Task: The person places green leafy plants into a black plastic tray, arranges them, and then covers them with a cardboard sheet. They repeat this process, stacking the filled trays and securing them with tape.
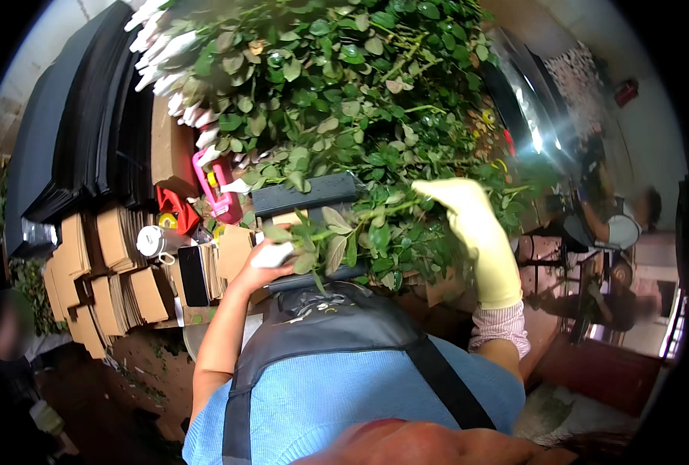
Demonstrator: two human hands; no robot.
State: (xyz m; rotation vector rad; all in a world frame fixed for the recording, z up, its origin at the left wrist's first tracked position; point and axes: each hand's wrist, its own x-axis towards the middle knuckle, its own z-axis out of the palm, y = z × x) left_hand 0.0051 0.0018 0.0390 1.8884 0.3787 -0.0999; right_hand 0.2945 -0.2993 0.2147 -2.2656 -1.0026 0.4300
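My bare left hand (269, 261) grips a rose (272, 254) by its head, which is wrapped in a white sleeve. Its leafy stem runs to the right across the work surface. My right hand (452, 200), in a long pale yellow glove, is at the stem end among the leaves; whether its fingers close on the stem cannot be told. Between me and the pile lies a dark grey block (303, 195). Beyond it a large heap of leafy rose stems (344, 87) is stacked, with white-sleeved heads (164, 58) at the left.
Black sheets (88, 116) stand at the left, with stacks of folded cardboard (112, 290) nearer. A pink tape dispenser (216, 189), a white-lidded cup (155, 241) and a black phone (194, 276) lie between. Two people (620, 226) are at the right, another person (7, 325) at the far left.
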